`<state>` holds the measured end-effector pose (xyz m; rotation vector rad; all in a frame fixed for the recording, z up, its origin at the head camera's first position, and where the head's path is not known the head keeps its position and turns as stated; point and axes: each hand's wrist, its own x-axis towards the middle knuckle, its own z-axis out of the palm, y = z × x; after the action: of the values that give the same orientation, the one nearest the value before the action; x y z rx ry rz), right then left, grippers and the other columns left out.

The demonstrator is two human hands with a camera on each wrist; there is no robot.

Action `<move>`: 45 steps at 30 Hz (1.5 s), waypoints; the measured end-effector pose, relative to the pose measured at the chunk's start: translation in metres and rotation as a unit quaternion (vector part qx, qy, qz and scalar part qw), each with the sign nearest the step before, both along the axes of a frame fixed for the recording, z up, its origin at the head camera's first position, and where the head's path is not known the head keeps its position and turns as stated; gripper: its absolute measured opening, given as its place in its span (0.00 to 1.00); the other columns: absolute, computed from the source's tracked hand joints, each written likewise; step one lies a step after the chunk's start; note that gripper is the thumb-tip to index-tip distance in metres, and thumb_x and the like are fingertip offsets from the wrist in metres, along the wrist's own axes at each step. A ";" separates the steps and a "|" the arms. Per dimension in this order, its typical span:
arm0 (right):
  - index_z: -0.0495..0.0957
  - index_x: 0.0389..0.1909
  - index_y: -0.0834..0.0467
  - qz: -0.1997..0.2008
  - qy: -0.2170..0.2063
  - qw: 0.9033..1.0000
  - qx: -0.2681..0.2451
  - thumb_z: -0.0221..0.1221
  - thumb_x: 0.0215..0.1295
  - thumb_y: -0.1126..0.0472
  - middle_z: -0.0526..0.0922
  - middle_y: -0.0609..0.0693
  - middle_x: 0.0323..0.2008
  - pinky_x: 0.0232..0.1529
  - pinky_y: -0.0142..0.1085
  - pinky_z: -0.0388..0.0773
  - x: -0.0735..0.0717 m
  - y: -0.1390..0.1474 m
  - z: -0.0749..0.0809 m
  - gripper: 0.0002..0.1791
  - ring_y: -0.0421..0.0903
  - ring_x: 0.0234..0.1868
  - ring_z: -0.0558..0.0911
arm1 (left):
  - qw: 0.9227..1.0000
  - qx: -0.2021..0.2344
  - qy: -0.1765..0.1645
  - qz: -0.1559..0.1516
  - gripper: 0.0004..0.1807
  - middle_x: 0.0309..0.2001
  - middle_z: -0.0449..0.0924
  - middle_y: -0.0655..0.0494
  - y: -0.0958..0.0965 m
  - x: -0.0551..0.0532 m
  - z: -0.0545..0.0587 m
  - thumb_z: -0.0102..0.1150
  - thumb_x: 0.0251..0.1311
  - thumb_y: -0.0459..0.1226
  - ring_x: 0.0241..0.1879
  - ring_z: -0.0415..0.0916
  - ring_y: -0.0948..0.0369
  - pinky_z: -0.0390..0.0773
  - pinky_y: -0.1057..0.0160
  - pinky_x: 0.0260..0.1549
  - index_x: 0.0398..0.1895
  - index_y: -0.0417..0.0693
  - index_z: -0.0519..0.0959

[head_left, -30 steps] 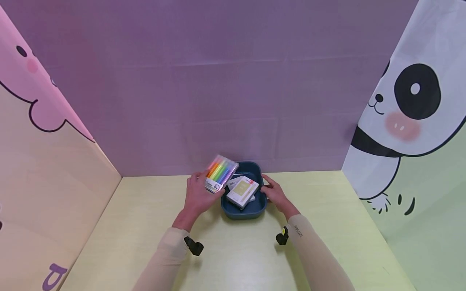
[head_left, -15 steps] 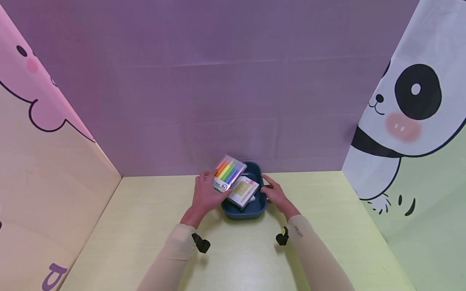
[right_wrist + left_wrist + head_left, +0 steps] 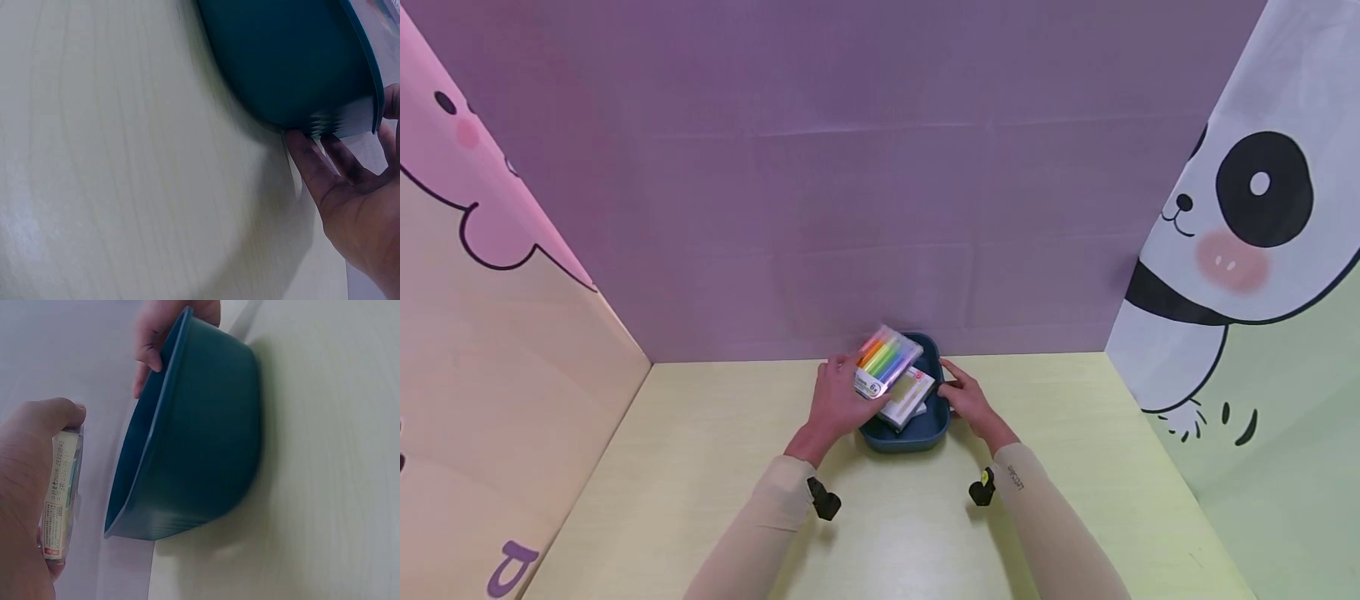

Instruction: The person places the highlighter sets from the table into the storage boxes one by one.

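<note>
- The left hand (image 3: 838,400) holds a clear flat pack of coloured marker pens (image 3: 887,362), its grip clamped on the pack's near end; the left wrist view shows the thumb curled over the pack's labelled edge (image 3: 61,494).
- Over the last second the pack has travelled right from beside the dark teal plastic bowl (image 3: 925,433) to a spot above the bowl's left half, tilted, not yet lying inside.
- Just beyond that grip, in the bowl, lies a flat white-and-olive box (image 3: 908,398), now partly covered by the pack.
- The right hand (image 3: 968,402) has stayed at the bowl's right rim, its grip on the rim, thumb over the edge and fingers (image 3: 325,169) along the outer wall, steadying it.
- The bowl sits on the pale yellow wooden tabletop (image 3: 700,467), near the purple back wall (image 3: 850,167).
- Judged from this, the pack is about to join the box in the bowl.
</note>
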<state>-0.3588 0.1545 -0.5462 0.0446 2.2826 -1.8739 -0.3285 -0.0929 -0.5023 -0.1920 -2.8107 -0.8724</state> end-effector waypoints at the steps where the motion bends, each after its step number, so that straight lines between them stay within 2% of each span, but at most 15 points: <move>1: 0.60 0.74 0.47 -0.006 0.001 1.000 0.001 0.53 0.65 0.65 0.75 0.64 0.56 0.35 0.42 0.82 -0.003 0.000 -0.005 0.35 0.54 0.46 0.79 | 1.000 0.000 0.003 -0.001 0.48 0.57 0.66 0.46 0.001 0.001 0.000 0.70 0.43 0.59 0.53 0.61 0.51 0.74 0.54 0.47 0.68 0.49 0.66; 5: 0.61 0.73 0.46 -0.010 0.001 1.000 0.002 0.53 0.64 0.65 0.75 0.63 0.56 0.36 0.43 0.82 -0.003 0.000 -0.006 0.35 0.53 0.46 0.79 | 1.000 -0.008 0.014 -0.004 0.48 0.57 0.67 0.46 0.004 0.000 -0.006 0.70 0.43 0.59 0.52 0.62 0.51 0.74 0.54 0.46 0.67 0.48 0.67; 11: 0.61 0.73 0.46 -0.009 0.003 1.000 -0.001 0.52 0.64 0.66 0.75 0.64 0.55 0.35 0.43 0.82 -0.003 -0.001 -0.004 0.35 0.53 0.45 0.79 | 1.000 -0.014 0.009 0.003 0.48 0.59 0.66 0.46 0.008 -0.002 -0.012 0.70 0.42 0.61 0.53 0.62 0.51 0.76 0.54 0.46 0.67 0.51 0.68; 20: 0.61 0.73 0.49 -0.005 0.005 1.000 -0.008 0.52 0.64 0.66 0.74 0.66 0.57 0.34 0.43 0.82 -0.002 -0.001 -0.004 0.35 0.55 0.47 0.79 | 1.000 -0.024 0.010 0.003 0.48 0.58 0.67 0.46 0.013 -0.003 -0.016 0.70 0.41 0.62 0.52 0.62 0.52 0.76 0.54 0.46 0.67 0.53 0.68; 28: 0.63 0.72 0.44 -0.013 0.001 1.000 -0.005 0.53 0.63 0.66 0.76 0.63 0.54 0.33 0.42 0.82 -0.004 0.000 -0.007 0.35 0.52 0.44 0.80 | 0.999 -0.031 -0.002 -0.013 0.48 0.58 0.67 0.47 0.016 -0.004 -0.018 0.69 0.42 0.62 0.53 0.62 0.52 0.75 0.55 0.46 0.68 0.53 0.67; 36: 0.62 0.73 0.45 -0.013 0.000 1.000 -0.001 0.53 0.63 0.65 0.75 0.64 0.55 0.36 0.45 0.82 -0.006 0.000 -0.008 0.35 0.53 0.46 0.79 | 0.999 -0.034 -0.006 -0.019 0.49 0.57 0.67 0.48 0.018 -0.003 -0.018 0.68 0.42 0.64 0.52 0.62 0.53 0.74 0.56 0.46 0.68 0.53 0.67; 45: 0.62 0.73 0.45 -0.014 -0.001 1.000 -0.003 0.53 0.62 0.65 0.76 0.63 0.55 0.37 0.46 0.82 -0.005 0.001 -0.009 0.36 0.52 0.45 0.79 | 0.999 -0.029 -0.009 -0.017 0.49 0.58 0.67 0.48 0.021 -0.002 -0.023 0.69 0.42 0.63 0.53 0.62 0.53 0.75 0.56 0.47 0.68 0.54 0.66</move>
<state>-0.3641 0.1551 -0.5555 0.0799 2.2866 -1.8930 -0.3309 -0.0716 -0.5254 -0.2429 -2.8589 -0.8039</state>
